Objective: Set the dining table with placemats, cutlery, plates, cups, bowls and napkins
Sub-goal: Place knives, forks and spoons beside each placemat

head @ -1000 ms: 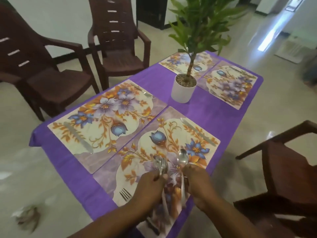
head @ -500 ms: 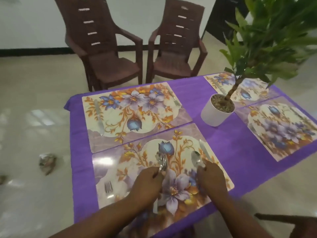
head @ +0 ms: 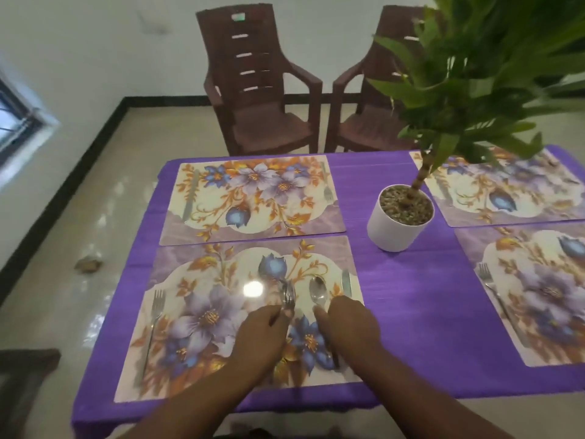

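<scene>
Four placemats down, cutlery step underway: left hand (head: 262, 337) pinches spare spoons (head: 287, 296), right hand (head: 348, 321) fingers laying a spoon (head: 317, 291) beside the knife (head: 346, 283). Next, straighten it.

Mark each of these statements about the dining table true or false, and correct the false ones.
1. A fork lies on the left side of the near placemat. True.
2. The left hand holds nothing. False: it grips a bunch of spoons.
3. The plant pot stands on a placemat. False: it stands on the purple cloth between the mats.
4. A single spoon lies by the right hand, with a knife to its right. True.
5. Plates are already set on the mats. False: only cutlery shows on them.
</scene>
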